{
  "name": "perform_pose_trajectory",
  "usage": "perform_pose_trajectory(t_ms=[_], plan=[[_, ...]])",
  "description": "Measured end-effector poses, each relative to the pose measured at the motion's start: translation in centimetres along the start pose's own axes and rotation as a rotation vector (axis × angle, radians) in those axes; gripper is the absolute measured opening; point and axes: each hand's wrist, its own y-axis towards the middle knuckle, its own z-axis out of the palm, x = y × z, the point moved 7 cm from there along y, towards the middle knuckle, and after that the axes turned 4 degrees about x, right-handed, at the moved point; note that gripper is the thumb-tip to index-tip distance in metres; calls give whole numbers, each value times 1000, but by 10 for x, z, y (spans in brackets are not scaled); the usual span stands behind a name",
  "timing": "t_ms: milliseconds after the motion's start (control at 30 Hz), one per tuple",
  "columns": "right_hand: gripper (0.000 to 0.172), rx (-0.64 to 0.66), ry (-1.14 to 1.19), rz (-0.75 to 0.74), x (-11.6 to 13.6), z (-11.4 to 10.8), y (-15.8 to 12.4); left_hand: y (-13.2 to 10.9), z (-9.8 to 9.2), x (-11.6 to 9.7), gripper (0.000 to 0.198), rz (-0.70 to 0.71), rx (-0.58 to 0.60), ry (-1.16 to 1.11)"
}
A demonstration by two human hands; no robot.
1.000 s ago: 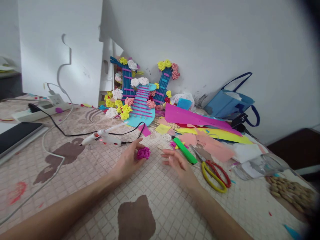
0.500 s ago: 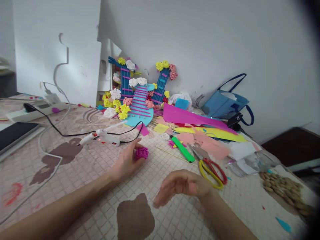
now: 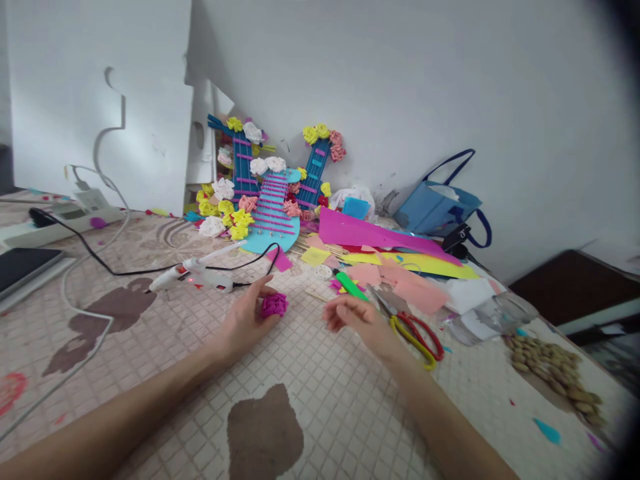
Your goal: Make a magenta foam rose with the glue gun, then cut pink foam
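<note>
My left hand (image 3: 244,323) is closed around the side of a magenta paper flower (image 3: 275,305), thumb and fingers on either side of it, low over the table. My right hand (image 3: 357,321) is in the air to the right of the flower, its fingers loosely curled and slightly blurred, with nothing seen in them. Just behind it lies a green utility knife (image 3: 350,285), its near end hidden by the hand. Scissors (image 3: 420,337) with red and yellow handles lie to its right. A white glue gun (image 3: 193,277) with a red light rests left of my left hand.
Blue guitar-shaped craft pieces (image 3: 274,213) with paper flowers lean at the back. Magenta sheet (image 3: 380,237), yellow and peach paper scraps lie at right. Peanuts (image 3: 550,370), a blue bag (image 3: 440,207), a power strip (image 3: 65,223) and a black cord (image 3: 120,273) are around.
My right hand has moved forward and slightly left, now covering the near end of the utility knife. My left hand still holds the flower. The view has shifted a little to the right.
</note>
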Motion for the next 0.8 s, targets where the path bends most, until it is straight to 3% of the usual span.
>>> perform_pose_trajectory(t_ms=[133, 233, 333, 467, 600, 800], plan=[[34, -372, -539, -3, 9, -78, 9, 1, 0, 2, 60, -19, 15, 15], [25, -541, -691, 28, 16, -133, 19, 1, -1, 1, 60, -20, 8, 23], [11, -591, -834, 138, 8, -169, 33, 2, -3, 0, 59, -6, -13, 24], [14, -589, -913, 293, -21, -187, 48, 2, -5, -2, 59, 27, -24, 14], [13, -601, -914, 316, -41, -191, 53, 2, -5, -3, 59, 21, -15, 6], [18, -593, -830, 151, -20, -198, 61, 3, -4, -4, 57, 16, -7, -3]])
